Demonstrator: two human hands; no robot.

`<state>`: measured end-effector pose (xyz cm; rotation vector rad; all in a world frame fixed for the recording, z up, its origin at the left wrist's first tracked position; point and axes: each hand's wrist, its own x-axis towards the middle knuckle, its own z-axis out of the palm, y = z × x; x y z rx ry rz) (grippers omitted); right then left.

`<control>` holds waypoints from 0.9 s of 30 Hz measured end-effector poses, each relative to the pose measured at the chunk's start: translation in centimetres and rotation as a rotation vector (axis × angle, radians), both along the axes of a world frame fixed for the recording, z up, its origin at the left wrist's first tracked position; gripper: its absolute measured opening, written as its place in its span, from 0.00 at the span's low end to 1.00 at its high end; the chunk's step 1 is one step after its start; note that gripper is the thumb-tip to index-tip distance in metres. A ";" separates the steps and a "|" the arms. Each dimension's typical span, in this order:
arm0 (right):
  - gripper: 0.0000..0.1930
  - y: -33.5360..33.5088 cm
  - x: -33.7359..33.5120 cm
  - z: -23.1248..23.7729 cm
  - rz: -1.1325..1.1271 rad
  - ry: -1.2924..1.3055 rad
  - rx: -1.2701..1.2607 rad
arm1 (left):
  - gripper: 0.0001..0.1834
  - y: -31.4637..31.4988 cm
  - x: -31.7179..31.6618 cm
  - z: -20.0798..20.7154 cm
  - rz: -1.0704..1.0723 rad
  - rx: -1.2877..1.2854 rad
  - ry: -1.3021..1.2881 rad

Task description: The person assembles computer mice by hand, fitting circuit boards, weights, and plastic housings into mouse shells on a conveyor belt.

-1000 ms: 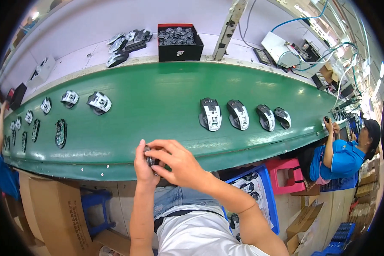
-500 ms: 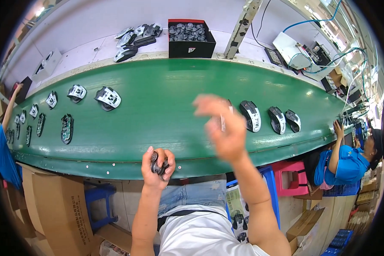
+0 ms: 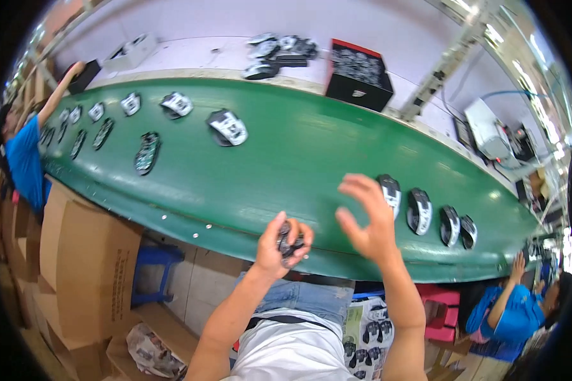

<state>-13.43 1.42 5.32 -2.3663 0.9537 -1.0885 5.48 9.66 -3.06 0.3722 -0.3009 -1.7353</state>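
Setting: green conveyor belt (image 3: pixel 299 159) arcs from the upper left of the frame to the lower right, a white bench (image 3: pixel 203 51) behind it, cardboard boxes (image 3: pixel 89 267) under its near edge at lower left.
Left hand: the left hand (image 3: pixel 276 244), low and centre, is closed around a small dark computer mouse part (image 3: pixel 290 241), held just off the belt's near edge above the worker's lap.
Right hand: the right hand (image 3: pixel 365 219) hangs over the belt with fingers spread and curled, holding nothing; it is just beside the nearest of four black-and-white mice (image 3: pixel 391 190) lined up toward the lower right.
Step in hand: by the look of it, one piece is in hand while the free hand goes for the next unit on the belt.
Next move: it would call for closing on the nearest mouse without knocking its neighbour (image 3: pixel 419 211), which lies close alongside.
Open room: wide bare belt lies at centre frame, between that row and a lone mouse (image 3: pixel 229 127) at upper centre; more units (image 3: pixel 147 152) trail off toward the upper left.
Edges: the belt's near rim runs just above the left hand; a piece dropped there would likely fall to the lap or floor.
Background: a black bin with red rim (image 3: pixel 359 76) stands beyond the belt's far edge at upper centre, loose parts (image 3: pixel 279 54) to its left.
Others: a co-worker in blue (image 3: pixel 25 165) reaches in at far left, another (image 3: pixel 518 314) at lower right, both well apart from the worker's hands.
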 end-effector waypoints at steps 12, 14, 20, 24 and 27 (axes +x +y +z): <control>0.20 4.0 5.6 -0.8 0.216 0.014 -0.055 | 0.24 0.2 0.3 0.3 0.028 0.071 -0.049; 0.19 3.8 5.2 -0.4 0.238 -0.108 0.198 | 0.25 0.2 1.0 0.2 0.051 0.047 -0.085; 0.14 -0.3 6.5 -0.4 0.223 -0.262 0.416 | 0.26 0.6 7.5 1.4 0.580 -0.087 -0.627; 0.17 -6.5 11.4 0.2 0.237 -0.215 0.640 | 0.26 0.6 10.3 1.0 0.653 -0.071 -0.633; 0.18 -11.4 15.8 -0.5 0.263 -0.263 0.645 | 0.25 0.2 9.7 0.4 0.651 -0.121 -0.679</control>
